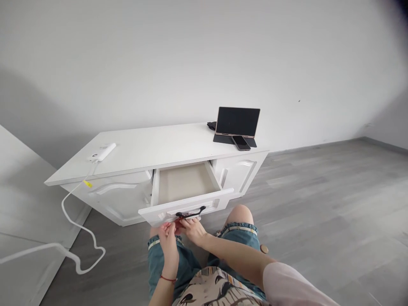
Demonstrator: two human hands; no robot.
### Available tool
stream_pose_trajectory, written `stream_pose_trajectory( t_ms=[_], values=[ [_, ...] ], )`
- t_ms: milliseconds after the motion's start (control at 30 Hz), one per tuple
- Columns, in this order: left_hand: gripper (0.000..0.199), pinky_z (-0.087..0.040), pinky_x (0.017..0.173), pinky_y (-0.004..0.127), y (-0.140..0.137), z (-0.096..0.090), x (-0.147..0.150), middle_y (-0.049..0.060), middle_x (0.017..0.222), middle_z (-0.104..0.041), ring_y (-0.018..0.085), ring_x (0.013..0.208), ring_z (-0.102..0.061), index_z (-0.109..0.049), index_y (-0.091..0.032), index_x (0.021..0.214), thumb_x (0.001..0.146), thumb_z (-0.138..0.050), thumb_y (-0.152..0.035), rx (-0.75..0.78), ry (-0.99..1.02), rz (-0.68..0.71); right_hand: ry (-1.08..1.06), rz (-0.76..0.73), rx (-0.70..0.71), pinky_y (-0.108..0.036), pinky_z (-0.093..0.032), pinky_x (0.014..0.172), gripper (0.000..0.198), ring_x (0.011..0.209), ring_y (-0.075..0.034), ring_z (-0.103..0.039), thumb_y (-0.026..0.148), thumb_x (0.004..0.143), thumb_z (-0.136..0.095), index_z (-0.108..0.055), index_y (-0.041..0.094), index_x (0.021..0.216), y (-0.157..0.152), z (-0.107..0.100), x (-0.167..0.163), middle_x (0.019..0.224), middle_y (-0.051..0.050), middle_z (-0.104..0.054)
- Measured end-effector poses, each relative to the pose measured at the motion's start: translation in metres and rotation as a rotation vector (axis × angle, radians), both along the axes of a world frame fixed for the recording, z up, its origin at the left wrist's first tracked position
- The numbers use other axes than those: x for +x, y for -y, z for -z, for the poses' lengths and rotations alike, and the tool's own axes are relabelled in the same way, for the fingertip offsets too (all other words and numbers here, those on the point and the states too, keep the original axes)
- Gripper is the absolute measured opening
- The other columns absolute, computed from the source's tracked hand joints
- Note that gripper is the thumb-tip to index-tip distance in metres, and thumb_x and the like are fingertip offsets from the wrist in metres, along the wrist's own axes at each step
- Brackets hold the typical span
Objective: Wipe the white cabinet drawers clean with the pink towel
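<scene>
A white drawer [188, 182] stands pulled out from the low white cabinet [153, 148], and its pale bottom shows bare. The black handle [191, 213] on the drawer front sits slightly tilted. My right hand [193, 231] is just below the handle with its fingers curled in; the fingertips are partly hidden. Close beside it, my left hand [168, 234] has thumb and fingers pressed together at the lower left of the drawer front. What either hand pinches is too small or hidden to make out. Something pale shows under the handle's right end.
On the cabinet top are a propped tablet [238, 121], a phone [241, 143], a dark item behind the tablet, and a white power strip [106, 151]. Its white cable [79, 225] with a yellow tag hangs down left. A small round object [264, 249] lies right of my knee.
</scene>
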State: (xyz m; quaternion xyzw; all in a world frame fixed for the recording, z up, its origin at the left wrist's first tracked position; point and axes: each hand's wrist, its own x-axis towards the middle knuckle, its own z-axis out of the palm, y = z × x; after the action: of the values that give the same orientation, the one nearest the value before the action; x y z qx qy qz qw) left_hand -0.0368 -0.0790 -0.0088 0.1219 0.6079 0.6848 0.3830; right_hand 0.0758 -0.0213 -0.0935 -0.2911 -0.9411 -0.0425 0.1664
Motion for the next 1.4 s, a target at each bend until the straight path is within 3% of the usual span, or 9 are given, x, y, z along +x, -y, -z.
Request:
stream_pose_trajectory(
  t_ms=[133,233,433,633,733,967,1133,1267,1400],
  values=[
    [0.017,-0.052,0.062,0.025,-0.021,-0.015,0.028,0.000,0.071,-0.062,0.011,0.060,-0.062,-0.060,-0.017,0.076,0.080,-0.077,-0.021,-0.222,0.401,0.220,-0.021,0.113,0.034,-0.036,-0.041,0.083,0.013,0.098,-0.021,-0.053,0.029,0.095,-0.062,-0.074,0.025,0.099,-0.003,-0.003,0.046,0.107,-0.004,-0.069],
    [0.015,-0.055,0.059,0.023,-0.031,-0.026,0.041,0.002,0.066,-0.064,0.012,0.058,-0.065,-0.062,-0.015,0.074,0.083,-0.074,-0.016,-0.279,0.568,0.323,0.000,0.159,0.072,-0.037,-0.039,0.086,0.009,0.095,-0.020,-0.051,0.027,0.093,-0.066,-0.075,0.025,0.094,-0.006,-0.014,0.081,0.106,-0.005,-0.068],
    [0.017,-0.060,0.064,0.022,-0.041,-0.032,0.048,0.007,0.066,-0.071,0.014,0.060,-0.071,-0.066,-0.011,0.075,0.087,-0.062,0.000,-0.218,0.615,0.285,0.000,0.333,0.110,-0.039,-0.035,0.087,0.016,0.096,-0.021,-0.048,0.022,0.089,-0.069,-0.074,0.031,0.101,-0.007,-0.027,0.142,0.109,-0.004,-0.066],
    [0.015,-0.062,0.062,0.022,-0.040,-0.029,0.046,0.006,0.068,-0.074,0.014,0.060,-0.072,-0.068,-0.011,0.079,0.084,-0.065,0.003,-0.175,0.661,0.244,-0.137,0.691,0.029,-0.039,-0.032,0.084,0.024,0.099,-0.024,-0.046,0.014,0.086,-0.066,-0.076,0.034,0.094,0.002,-0.034,0.178,0.107,-0.006,-0.061],
    [0.016,-0.062,0.063,0.020,-0.038,-0.027,0.047,0.006,0.070,-0.075,0.013,0.062,-0.073,-0.069,-0.012,0.078,0.085,-0.066,0.002,-0.139,0.606,0.236,-0.250,0.738,0.041,-0.039,-0.033,0.084,0.029,0.099,-0.025,-0.046,0.009,0.084,-0.063,-0.077,0.033,0.093,0.019,-0.051,0.180,0.108,-0.006,-0.060],
    [0.019,-0.061,0.069,0.023,-0.057,-0.019,0.044,0.005,0.070,-0.075,0.015,0.067,-0.073,-0.070,-0.014,0.074,0.084,-0.066,0.001,-0.093,0.503,0.233,-0.617,0.492,-0.062,-0.038,-0.040,0.086,0.043,0.094,-0.022,-0.050,0.005,0.089,-0.049,-0.077,0.036,0.095,0.063,-0.083,0.142,0.100,-0.005,-0.057],
    [0.018,-0.062,0.079,0.027,-0.097,-0.017,0.033,0.005,0.077,-0.075,0.015,0.075,-0.073,-0.071,-0.016,0.074,0.086,-0.066,-0.003,-0.046,0.461,0.278,-0.945,0.451,-0.379,-0.035,-0.050,0.086,0.049,0.097,-0.021,-0.057,-0.001,0.075,-0.040,-0.077,0.027,0.088,0.059,-0.077,0.122,0.098,-0.007,-0.057],
    [0.021,-0.061,0.083,0.026,-0.131,-0.022,0.028,0.003,0.070,-0.072,0.013,0.069,-0.071,-0.068,-0.016,0.071,0.088,-0.064,-0.003,-0.068,0.479,0.251,-1.118,0.450,-0.687,-0.029,-0.054,0.074,0.046,0.093,-0.020,-0.062,0.002,0.062,-0.040,-0.075,0.021,0.085,0.055,-0.064,0.116,0.101,-0.010,-0.059],
    [0.015,-0.062,0.079,0.025,-0.162,-0.029,0.026,0.003,0.070,-0.071,0.010,0.064,-0.070,-0.068,-0.014,0.078,0.086,-0.066,-0.001,-0.065,0.494,0.229,-1.078,0.474,-0.762,-0.030,-0.054,0.078,0.044,0.095,-0.020,-0.064,0.006,0.057,-0.042,-0.074,0.020,0.083,0.062,-0.056,0.112,0.101,-0.010,-0.061]
  ],
)
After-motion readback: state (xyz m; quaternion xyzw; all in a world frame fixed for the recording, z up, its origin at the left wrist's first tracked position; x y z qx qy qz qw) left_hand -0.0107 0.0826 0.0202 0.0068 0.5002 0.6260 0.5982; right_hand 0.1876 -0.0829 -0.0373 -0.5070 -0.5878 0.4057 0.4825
